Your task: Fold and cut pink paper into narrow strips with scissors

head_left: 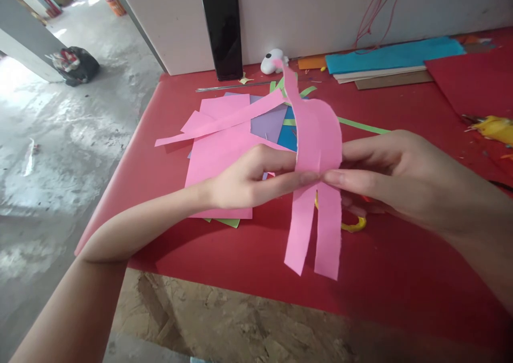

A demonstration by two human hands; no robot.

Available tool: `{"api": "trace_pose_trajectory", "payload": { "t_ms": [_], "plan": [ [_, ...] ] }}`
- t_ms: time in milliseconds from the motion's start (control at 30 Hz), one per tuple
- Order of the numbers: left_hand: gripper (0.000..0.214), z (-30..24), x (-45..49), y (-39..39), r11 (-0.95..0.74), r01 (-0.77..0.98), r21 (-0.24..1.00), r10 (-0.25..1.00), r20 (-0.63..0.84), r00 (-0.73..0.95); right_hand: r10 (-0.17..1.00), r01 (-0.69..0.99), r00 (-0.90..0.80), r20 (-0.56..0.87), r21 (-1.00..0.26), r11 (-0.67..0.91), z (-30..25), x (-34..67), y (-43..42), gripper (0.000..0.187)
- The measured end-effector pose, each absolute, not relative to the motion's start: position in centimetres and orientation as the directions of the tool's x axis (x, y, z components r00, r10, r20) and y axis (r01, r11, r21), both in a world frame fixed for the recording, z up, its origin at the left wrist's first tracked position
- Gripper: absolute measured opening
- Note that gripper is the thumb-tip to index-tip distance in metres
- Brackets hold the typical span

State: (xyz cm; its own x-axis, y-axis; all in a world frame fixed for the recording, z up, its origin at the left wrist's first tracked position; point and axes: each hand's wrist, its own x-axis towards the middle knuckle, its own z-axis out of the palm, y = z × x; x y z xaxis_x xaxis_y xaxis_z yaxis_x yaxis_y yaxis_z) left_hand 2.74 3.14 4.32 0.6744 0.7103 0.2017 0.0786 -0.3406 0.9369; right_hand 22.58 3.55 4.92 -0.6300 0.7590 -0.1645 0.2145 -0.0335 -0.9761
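Observation:
A cut piece of pink paper hangs upright above the table, with a narrow curved top and two strips hanging down below. My left hand pinches its left edge between thumb and fingers. From the other side, my right hand grips it, and the two thumb tips nearly meet at the top of the slit. Under the right hand shows a curved yellow loop; what it belongs to is mostly hidden. Behind the left hand lie pink sheets, a pink strip and a purple sheet.
Against the light wall leans a black phone, with a white toy-like object beside it. Blue sheets and red paper lie at the back right of the red table. A yellow item sits at the right.

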Motion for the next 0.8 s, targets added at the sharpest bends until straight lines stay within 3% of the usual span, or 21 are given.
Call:
{"api": "trace_pose_trajectory", "payload": {
  "t_ms": [233,433,600,800],
  "plan": [
    [0.036,4.15,2.96,2.76,-0.321,-0.013,0.947,0.731,0.256,0.632,0.752,0.231,-0.645,-0.135,-0.973,0.023,5.28,22.80,3.69,0.019],
    [0.040,4.17,2.99,2.60,-0.238,0.003,0.971,0.796,0.194,0.574,0.754,0.284,-0.644,-0.130,-0.956,0.078,5.72,22.71,3.54,0.026],
    [0.040,3.92,2.68,2.48,-0.142,0.015,0.990,0.765,0.101,0.636,0.714,0.244,-0.685,-0.144,-0.969,0.039,5.68,22.66,3.41,0.028],
    [0.035,3.71,2.52,2.44,-0.157,-0.015,0.988,0.728,0.125,0.674,0.640,0.164,-0.753,-0.151,-0.986,-0.039,5.39,22.85,3.45,0.021]
  ]
}}
